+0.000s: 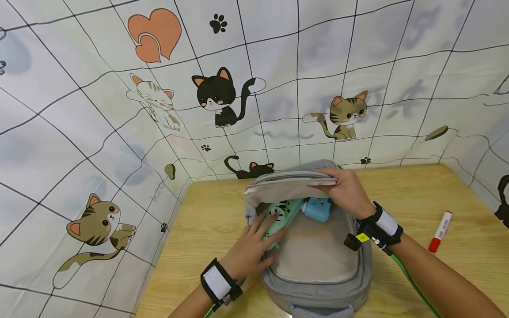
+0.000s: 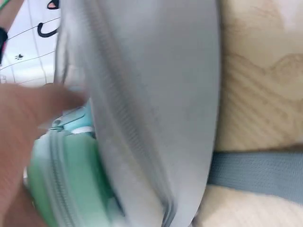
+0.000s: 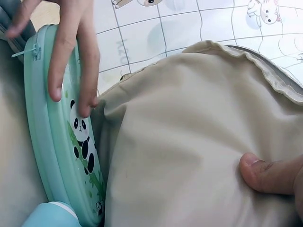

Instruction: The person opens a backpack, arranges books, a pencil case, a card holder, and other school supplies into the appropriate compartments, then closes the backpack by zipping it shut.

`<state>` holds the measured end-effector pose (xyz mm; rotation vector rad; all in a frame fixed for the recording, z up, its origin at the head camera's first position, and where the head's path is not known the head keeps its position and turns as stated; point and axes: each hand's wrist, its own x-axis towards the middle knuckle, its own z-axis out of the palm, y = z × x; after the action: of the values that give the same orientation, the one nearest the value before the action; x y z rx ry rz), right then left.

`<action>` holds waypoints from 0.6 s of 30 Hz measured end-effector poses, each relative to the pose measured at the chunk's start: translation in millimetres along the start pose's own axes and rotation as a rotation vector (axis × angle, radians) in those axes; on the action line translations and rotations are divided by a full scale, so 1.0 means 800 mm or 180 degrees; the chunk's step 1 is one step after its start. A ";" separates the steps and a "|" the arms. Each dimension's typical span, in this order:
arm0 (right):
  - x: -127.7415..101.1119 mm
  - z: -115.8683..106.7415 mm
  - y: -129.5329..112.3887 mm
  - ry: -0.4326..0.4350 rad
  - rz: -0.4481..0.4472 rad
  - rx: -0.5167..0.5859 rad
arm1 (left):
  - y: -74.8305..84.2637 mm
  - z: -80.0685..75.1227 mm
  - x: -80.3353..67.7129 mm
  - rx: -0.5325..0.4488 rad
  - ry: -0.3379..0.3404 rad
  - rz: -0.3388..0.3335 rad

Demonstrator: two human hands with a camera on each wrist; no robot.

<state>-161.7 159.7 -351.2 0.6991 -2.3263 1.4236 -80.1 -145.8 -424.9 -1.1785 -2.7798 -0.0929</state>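
Observation:
A grey backpack (image 1: pixel 318 298) lies on the table, its main compartment unzipped. My right hand (image 1: pixel 347 194) pinches the edge of its front flap (image 1: pixel 286 191) and holds it up, thumb on the beige lining (image 3: pixel 189 142). Inside, towards the left, is a mint-green zipped pencil case (image 1: pixel 293 208) with a panda print. My left hand (image 1: pixel 252 249) is spread over the pencil case, and its extended fingers (image 3: pixel 64 61) reach across the panda side in the right wrist view. Beside the case lies a light-blue bottle (image 1: pixel 318 211), partly under the flap.
A white marker with a red cap (image 1: pixel 440 232) lies on the wooden table (image 1: pixel 210 221), right of the backpack. Behind the table hangs a white sheet (image 1: pixel 278 57) with grid lines and cartoon cats. A grey strap (image 2: pixel 260 172) extends from the backpack.

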 end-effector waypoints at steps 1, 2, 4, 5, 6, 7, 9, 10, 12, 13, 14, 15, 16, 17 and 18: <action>0.000 0.000 0.000 -0.0004 -0.0015 -0.0006 | 0.002 0.005 0.001 0.0101 0.0087 0.0057; -0.001 0.000 -0.001 -0.0006 -0.0027 -0.0010 | 0.006 0.009 0.003 0.0208 0.0160 0.0081; -0.002 -0.001 -0.002 -0.0011 -0.0031 -0.0007 | 0.015 0.016 0.012 0.0420 0.0272 0.0075; -0.003 -0.001 -0.002 -0.0015 -0.0035 -0.0002 | 0.021 0.019 0.016 0.0511 0.0311 0.0030; -0.004 -0.002 -0.002 -0.0021 -0.0028 0.0015 | 0.026 0.023 0.022 0.0594 0.0339 -0.0025; -0.004 -0.002 -0.001 -0.0025 -0.0030 0.0028 | 0.031 0.026 0.027 0.0642 0.0357 -0.0094; -0.006 -0.002 0.000 -0.0026 -0.0043 0.0056 | 0.039 0.031 0.039 0.0696 0.0392 -0.0239; -0.006 -0.002 0.001 -0.0029 -0.0048 0.0069 | 0.042 0.034 0.045 0.0721 0.0418 -0.0299; -0.007 0.000 0.001 -0.0035 -0.0055 0.0122 | 0.045 0.038 0.056 0.0771 0.0468 -0.0388; -0.008 0.001 0.001 -0.0033 -0.0058 0.0121 | 0.045 0.040 0.061 0.0795 0.0480 -0.0427; -0.009 0.001 0.000 -0.0024 -0.0043 0.0123 | 0.045 0.042 0.066 0.0816 0.0493 -0.0450; -0.009 0.002 -0.001 -0.0025 -0.0024 0.0128 | 0.044 0.043 0.069 0.0829 0.0487 -0.0464; -0.010 0.002 -0.001 -0.0026 -0.0004 0.0119 | 0.044 0.044 0.072 0.0833 0.0458 -0.0482; -0.011 0.002 -0.002 -0.0029 0.0023 0.0108 | 0.043 0.045 0.074 0.0810 0.0425 -0.0495; -0.011 0.002 -0.002 -0.0039 0.0055 0.0105 | 0.041 0.044 0.075 0.0752 0.0366 -0.0503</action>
<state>-153.2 159.6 -355.3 0.7002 -2.3284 1.4724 -101.0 -76.2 -451.8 -0.8698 -2.6880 0.1452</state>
